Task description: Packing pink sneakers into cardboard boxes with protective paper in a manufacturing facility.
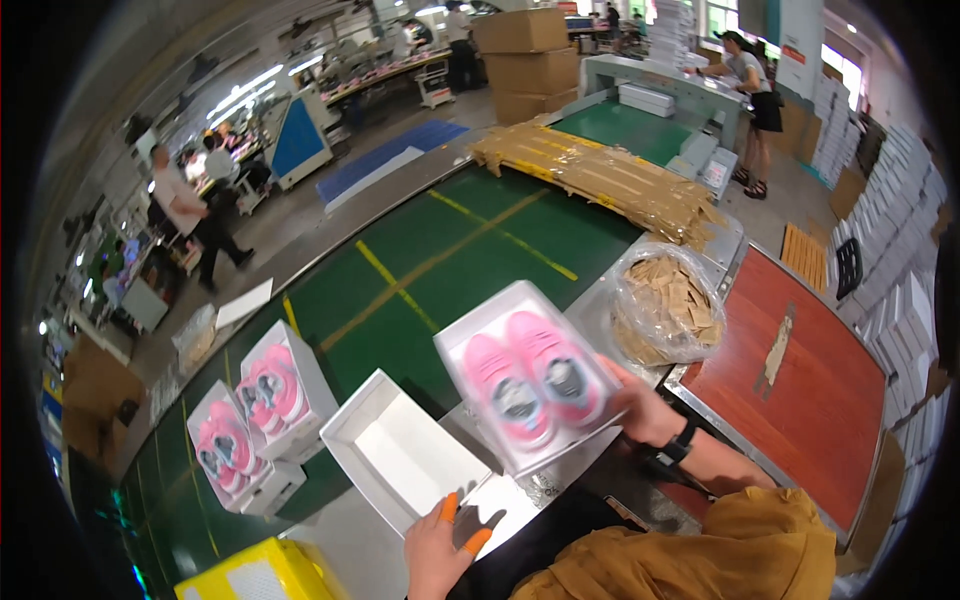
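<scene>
My right hand grips the near right edge of a white shoebox, tilted and slightly blurred. Inside it lies a pair of pink shoes with grey-and-dark parts. To its left, an empty white box with its open side up rests at the near edge of the green belt. My left hand, with orange covers on two fingertips, is at this box's near end, thumb and finger spread apart. Farther left on the belt are two more open shoeboxes holding pink shoes.
Around me are a green conveyor belt, a clear bag of brown paper pieces, a reddish board and a yellow package. Taped cardboard spans the belt's far end. A person stands beyond; another walks at left.
</scene>
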A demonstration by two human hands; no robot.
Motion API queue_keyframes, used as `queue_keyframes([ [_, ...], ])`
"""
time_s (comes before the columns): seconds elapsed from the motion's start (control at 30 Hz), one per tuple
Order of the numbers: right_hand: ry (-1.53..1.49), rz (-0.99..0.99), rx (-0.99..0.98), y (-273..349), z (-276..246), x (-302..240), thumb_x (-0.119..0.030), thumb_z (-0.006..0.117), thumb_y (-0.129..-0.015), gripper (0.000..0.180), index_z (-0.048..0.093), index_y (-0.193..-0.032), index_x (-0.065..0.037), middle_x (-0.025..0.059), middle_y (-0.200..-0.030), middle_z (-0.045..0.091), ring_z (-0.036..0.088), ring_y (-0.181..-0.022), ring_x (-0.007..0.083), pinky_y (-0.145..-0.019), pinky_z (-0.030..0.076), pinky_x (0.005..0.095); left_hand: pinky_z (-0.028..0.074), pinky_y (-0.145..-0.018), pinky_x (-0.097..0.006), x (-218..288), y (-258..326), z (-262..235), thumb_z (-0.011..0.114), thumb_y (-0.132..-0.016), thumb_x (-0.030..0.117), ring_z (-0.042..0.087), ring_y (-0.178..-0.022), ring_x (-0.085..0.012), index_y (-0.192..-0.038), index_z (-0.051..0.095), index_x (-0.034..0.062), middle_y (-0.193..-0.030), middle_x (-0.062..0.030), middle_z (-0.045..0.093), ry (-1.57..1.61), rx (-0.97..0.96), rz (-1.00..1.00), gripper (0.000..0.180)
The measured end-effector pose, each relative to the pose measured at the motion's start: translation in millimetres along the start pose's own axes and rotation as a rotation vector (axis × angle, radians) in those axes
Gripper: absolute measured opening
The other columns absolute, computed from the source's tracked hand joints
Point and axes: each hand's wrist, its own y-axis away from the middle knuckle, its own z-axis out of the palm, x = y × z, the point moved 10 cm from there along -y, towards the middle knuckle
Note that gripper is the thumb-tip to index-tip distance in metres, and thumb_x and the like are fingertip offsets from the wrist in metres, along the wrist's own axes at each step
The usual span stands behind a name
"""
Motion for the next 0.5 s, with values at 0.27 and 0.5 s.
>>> queue_keyframes([
  [0.27,0.327,-0.021,0.360,15,-167,-25,0.012,0.042,-0.066,0.079,0.040,-0.144,0.000,0.0141,-0.134,0.055,0.061,-0.112,0.0201,-0.089,0.049,0.0271,0.044,-0.064,-0.041,15,62,-8,0.065,-0.086,0.016,0.057,-0.071,-0.0293,-0.108,0.067,0.0107,-0.075,-0.0091,0.059,-0.212,0.228,0.032,0.023],
  [0.5,1.210,-0.795,0.426,19,-43,-78,-0.001,0.056,-0.078,0.041,0.059,-0.119,0.000,0.0174,-0.124,0.058,0.055,-0.118,0.0336,-0.102,0.042,0.0382,0.043,-0.061,-0.047,18,84,-21,0.065,-0.077,0.003,0.055,-0.068,-0.0366,-0.099,0.068,0.0101,-0.073,-0.0129,0.055,-0.208,0.391,0.020,0.023],
])
